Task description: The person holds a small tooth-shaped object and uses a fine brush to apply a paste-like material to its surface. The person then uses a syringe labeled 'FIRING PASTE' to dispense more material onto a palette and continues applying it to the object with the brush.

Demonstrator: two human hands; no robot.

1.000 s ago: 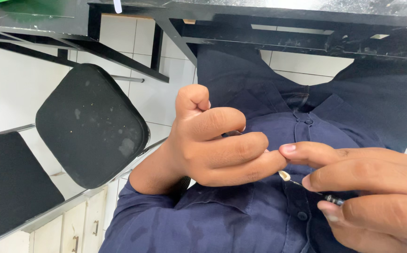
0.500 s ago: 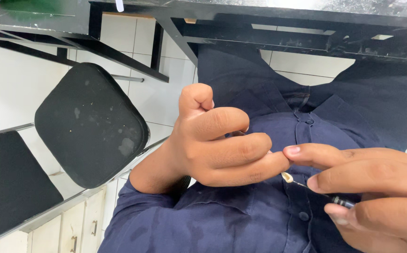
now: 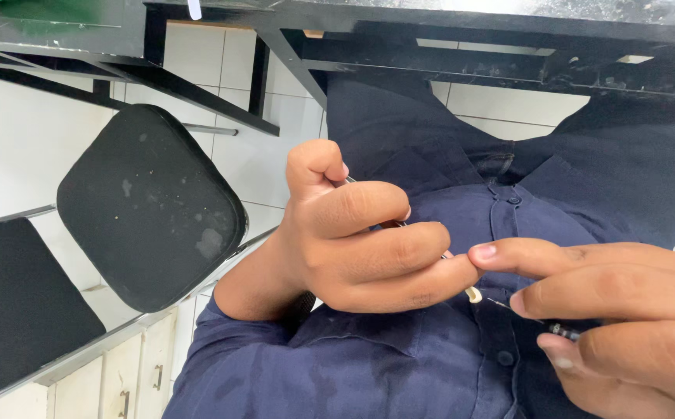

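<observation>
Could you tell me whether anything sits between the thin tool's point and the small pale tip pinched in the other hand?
Nothing visible does. The thin tool, held in the right hand, points at the pale tip held by the left hand; only a short open gap over the dark shirt separates them.

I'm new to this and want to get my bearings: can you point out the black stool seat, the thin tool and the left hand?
black stool seat (image 3: 147,206), head view, middle of the seat pad.
thin tool (image 3: 525,312), head view, bare metal shaft between the hands.
left hand (image 3: 353,233), head view, curled fingers.
</observation>
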